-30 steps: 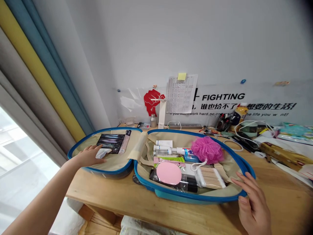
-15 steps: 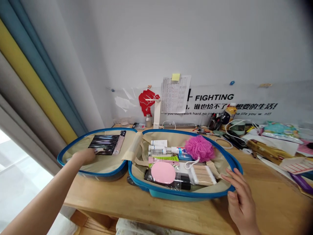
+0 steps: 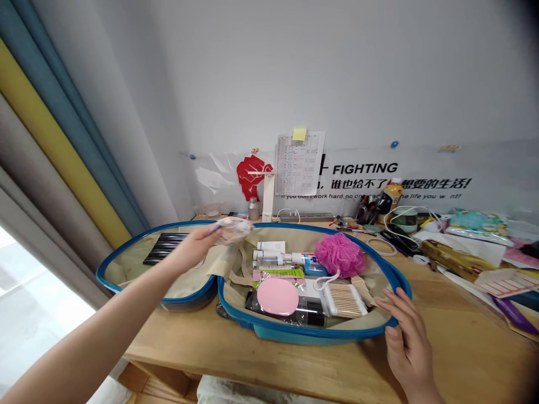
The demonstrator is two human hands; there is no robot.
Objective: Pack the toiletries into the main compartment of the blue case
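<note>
An open blue-rimmed case [image 3: 314, 334] lies flat on the wooden desk [image 3: 236, 353]. My left hand [image 3: 194, 247] is raised over the hinge between the two halves, closed on a crumpled white packet [image 3: 233, 229]. A black pack [image 3: 162, 248] lies in the left half. The right half holds small white tubes [image 3: 269, 253], a pink bath puff [image 3: 340, 255], a round pink pad [image 3: 277, 296] and a box of cotton swabs [image 3: 345, 300]. My right hand [image 3: 406, 345] rests with fingers spread on the case's right front rim.
The desk's right side is crowded with a bottle [image 3: 389, 196], a mug [image 3: 406, 220], white cables, packets and papers [image 3: 475, 224]. A paper sheet [image 3: 298, 164] and a "FIGHTING" banner hang on the wall. Curtains [image 3: 63, 146] hang at the left.
My left hand picked up the white packet from the left half and carried it up and right, over the hinge. My right hand stayed on the rim.
</note>
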